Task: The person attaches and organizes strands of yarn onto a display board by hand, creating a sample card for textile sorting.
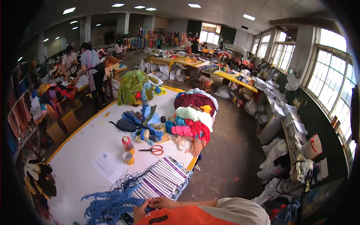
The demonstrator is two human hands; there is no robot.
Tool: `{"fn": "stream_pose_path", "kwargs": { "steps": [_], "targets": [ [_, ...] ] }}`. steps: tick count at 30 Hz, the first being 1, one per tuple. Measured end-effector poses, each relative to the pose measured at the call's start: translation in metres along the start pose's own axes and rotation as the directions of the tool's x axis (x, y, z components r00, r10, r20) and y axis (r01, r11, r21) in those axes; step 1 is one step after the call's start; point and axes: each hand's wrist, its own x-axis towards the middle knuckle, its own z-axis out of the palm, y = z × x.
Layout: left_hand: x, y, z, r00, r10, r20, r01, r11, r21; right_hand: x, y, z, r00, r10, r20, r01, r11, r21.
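Note:
My left hand point(140, 210) and my right hand point(163, 202) meet at the table's front edge, fingers pinched together. What they pinch is too small to make out. Just beyond them lies a white card point(162, 177) with rows of dark marks and purple bands, blue strands looped along its right edge. Loose blue yarn point(107, 204) spreads left of my left hand. Farther up the table are orange-handled scissors point(155, 150), a red cone of thread point(127, 143), a yellow roll point(128, 157) and a printed paper sheet point(105, 164).
The white table point(75, 180) also bears blue yarn hanks point(140, 120), a green yarn heap point(131, 87) and a multicoloured pile point(193, 116). Paper stacks point(285, 112) line the window side. Two people stand working at the left; others are at back tables.

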Motion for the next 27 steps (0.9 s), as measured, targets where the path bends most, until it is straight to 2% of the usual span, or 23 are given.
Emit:
{"fn": "stream_pose_path", "kwargs": {
  "steps": [1,2,3,4,5,7,8,10,12,13,14,15,16,17,18,19,20,21,22,23,24,25,27],
  "targets": [
    [0.002,-0.001,-0.001,0.991,-0.133,0.012,0.133,0.978,-0.161,-0.002,-0.002,0.002,1.000,0.000,-0.001,0.000,1.000,0.003],
    [0.003,-0.004,-0.002,0.991,-0.134,0.015,0.135,0.978,-0.157,-0.003,-0.005,0.004,0.999,-0.033,0.003,0.033,0.999,-0.005],
    [0.005,-0.008,-0.002,0.984,-0.177,0.027,0.177,0.948,-0.265,-0.005,-0.008,0.005,0.998,-0.066,0.005,0.066,0.998,-0.015],
    [0.006,-0.006,-0.004,0.975,-0.217,0.044,0.218,0.903,-0.370,-0.008,-0.014,0.007,0.998,-0.069,0.000,0.069,0.998,-0.011],
    [0.005,-0.003,-0.005,0.975,-0.216,0.048,0.218,0.904,-0.367,-0.012,-0.022,0.008,0.999,-0.035,0.002,0.035,0.999,0.000],
    [0.000,0.009,-0.006,0.994,-0.100,0.033,0.105,0.972,-0.209,-0.013,-0.027,0.010,1.000,-0.002,-0.001,0.002,1.000,0.005],
    [-0.003,0.022,-0.007,0.995,-0.093,0.031,0.097,0.972,-0.213,-0.011,-0.028,0.010,1.000,0.019,-0.001,-0.019,1.000,-0.024],
    [-0.009,0.044,-0.009,0.985,0.169,0.045,-0.174,0.972,0.157,-0.005,-0.024,0.009,0.999,0.041,-0.002,-0.041,0.997,-0.065],
    [-0.008,0.024,-0.008,0.986,0.166,0.036,-0.168,0.982,0.086,0.003,-0.007,0.008,0.996,-0.083,-0.008,0.083,0.996,-0.013],
    [-0.003,0.011,-0.005,1.000,0.002,-0.010,-0.005,0.956,-0.292,0.007,0.003,0.000,0.992,-0.121,0.044,0.125,0.989,-0.081],
    [0.002,-0.005,-0.003,0.986,-0.165,0.012,0.136,0.765,-0.629,0.002,0.002,-0.006,0.994,-0.111,0.019,0.112,0.978,-0.173],
    [0.006,-0.029,-0.001,0.976,-0.216,-0.037,0.133,0.718,-0.684,-0.006,0.002,-0.010,0.995,-0.103,-0.006,0.097,0.961,-0.258],
    [0.014,-0.061,-0.010,0.945,-0.283,0.167,0.318,0.661,-0.680,-0.007,0.013,-0.020,0.986,-0.150,-0.079,0.096,0.878,-0.468],
    [0.019,-0.062,-0.020,0.868,-0.335,0.366,0.496,0.592,-0.635,-0.016,0.018,-0.029,0.984,-0.151,-0.093,0.083,0.855,-0.511],
    [0.013,-0.064,-0.020,0.903,-0.322,0.286,0.430,0.688,-0.584,-0.027,0.024,-0.039,0.982,-0.152,-0.109,0.068,0.832,-0.550],
    [0.017,-0.064,-0.019,0.901,-0.322,0.291,0.434,0.689,-0.581,-0.039,0.035,-0.046,0.977,-0.101,-0.189,-0.013,0.851,-0.525],
    [0.016,-0.068,-0.020,0.935,-0.221,0.277,0.319,0.865,-0.387,-0.046,0.053,-0.056,0.974,-0.034,-0.225,-0.092,0.847,-0.524],
    [0.014,-0.070,-0.019,0.950,-0.114,0.290,0.168,0.971,-0.169,-0.053,0.073,-0.067,0.965,0.034,-0.258,-0.169,0.837,-0.520],
    [0.006,-0.038,-0.009,0.981,0.051,0.185,-0.012,0.979,-0.203,-0.075,0.063,-0.066,0.951,0.126,-0.283,-0.263,0.808,-0.527],
    [0.008,-0.021,-0.002,0.980,0.041,0.195,-0.002,0.980,-0.198,-0.093,0.093,-0.075,0.955,0.102,-0.278,-0.229,0.848,-0.478],
    [0.010,-0.007,0.004,0.993,-0.104,0.052,0.116,0.927,-0.357,-0.108,0.122,-0.080,0.958,0.079,-0.275,-0.195,0.883,-0.427],
    [0.009,-0.002,0.010,0.961,-0.269,-0.067,0.197,0.833,-0.517,-0.115,0.126,-0.086,0.957,0.086,-0.278,-0.200,0.888,-0.414],
    [0.012,-0.011,0.017,0.970,-0.239,-0.045,0.175,0.817,-0.550,-0.138,0.146,-0.080,0.953,0.101,-0.285,-0.204,0.910,-0.362]
  ]
}}
